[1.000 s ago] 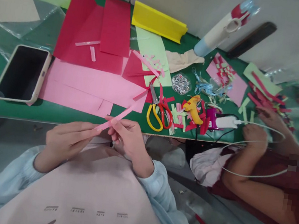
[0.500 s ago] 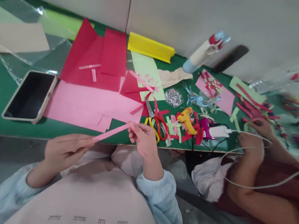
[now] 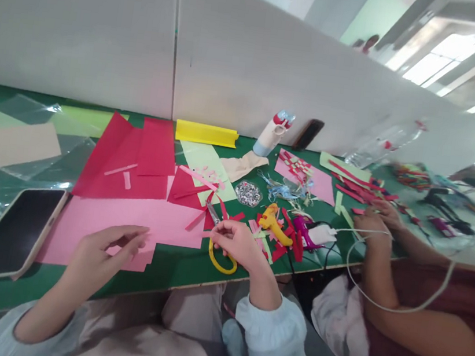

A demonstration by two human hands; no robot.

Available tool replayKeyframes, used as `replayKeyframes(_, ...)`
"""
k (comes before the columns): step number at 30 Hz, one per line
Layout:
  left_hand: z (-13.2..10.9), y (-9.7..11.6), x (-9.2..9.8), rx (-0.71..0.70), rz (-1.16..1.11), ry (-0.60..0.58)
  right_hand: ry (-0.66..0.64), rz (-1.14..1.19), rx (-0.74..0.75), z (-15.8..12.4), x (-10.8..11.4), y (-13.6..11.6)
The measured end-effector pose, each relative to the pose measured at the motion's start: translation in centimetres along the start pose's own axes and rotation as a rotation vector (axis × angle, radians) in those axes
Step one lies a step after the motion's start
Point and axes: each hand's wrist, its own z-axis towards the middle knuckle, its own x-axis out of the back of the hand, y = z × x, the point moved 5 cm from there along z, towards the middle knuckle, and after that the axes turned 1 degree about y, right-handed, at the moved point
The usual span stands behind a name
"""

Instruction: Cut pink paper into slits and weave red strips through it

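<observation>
My right hand (image 3: 240, 244) is closed in a pinch over the scissors. A short end of a pink paper strip (image 3: 207, 234) pokes out from its fingertips; the rest is hidden. The scissors' yellow handle loop (image 3: 222, 263) shows below that hand, and their metal blades (image 3: 212, 212) above it. My left hand (image 3: 107, 257) hovers over the pink paper sheets (image 3: 127, 215) near the front edge, thumb and fingers a little apart, with nothing visible between them. Red paper sheets (image 3: 157, 150) lie behind the pink ones.
A phone (image 3: 13, 233) lies at left. To the right are a yellow glue gun (image 3: 274, 224), paper scraps, a dish of small beads (image 3: 248, 193) and a white charger with a cable (image 3: 321, 234). A bottle (image 3: 273, 133) stands by the wall. A co-worker's hands (image 3: 376, 219) work at right.
My hands have moved apart; my left hand has let go of the pink strip. My right hand has moved over the scissors. The camera view has tilted up, showing more wall.
</observation>
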Motion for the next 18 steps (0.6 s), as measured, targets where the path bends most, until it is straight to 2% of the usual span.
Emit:
replayKeyframes(4,0.6,-0.3,-0.1,0.076,0.007,0.045,0.142,0.003,-0.022,3.8,1.9,-0.7)
replayKeyframes(11,-0.5,-0.4,-1.3,0.067,0.072,-0.111,0.263,-0.063,-0.03,10.7,2.4,-2.0)
replayKeyframes(15,-1.4,-0.8,-1.9,0.053,0.129,-0.186,0.3,-0.216,-0.025,11.7,2.1,-2.8)
replayKeyframes(18,-1.8,-0.8,-2.0,0.002,0.22,-0.206,0.371,-0.357,0.009,10.0,2.4,-3.6)
